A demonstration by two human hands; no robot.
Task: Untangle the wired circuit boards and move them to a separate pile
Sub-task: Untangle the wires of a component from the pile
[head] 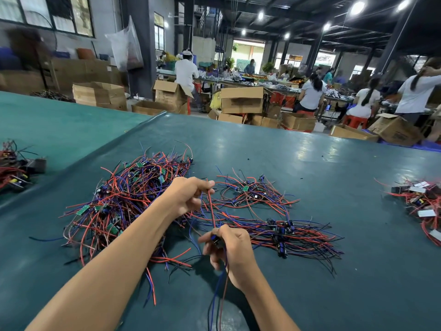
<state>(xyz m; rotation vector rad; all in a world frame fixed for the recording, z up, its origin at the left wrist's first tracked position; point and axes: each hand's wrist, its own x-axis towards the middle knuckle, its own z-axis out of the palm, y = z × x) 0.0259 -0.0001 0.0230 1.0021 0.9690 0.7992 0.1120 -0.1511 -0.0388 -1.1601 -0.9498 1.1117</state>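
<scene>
On the head cam feed, far left on the green table mat (310,163), I've got a blurry heap (14,168) of boards with red wires. Next over is the big tangled pile (124,194): red, blue and black leads knotted every which way, little green circuit boards poking out. The left hand (188,194) sits just right of it, thumb and fingers pinched on a red wire (211,206) that runs down to the right hand (229,252). That one's curled round a small board (216,240) with a dark blue part, and blue and dark leads dangle toward me. Right of the hands lies the separate pile (298,232), wires roughly lined up and boards bunched together, with a looser clump (250,192) behind. Far right there's another heap (420,201) with white-labelled parts.
</scene>
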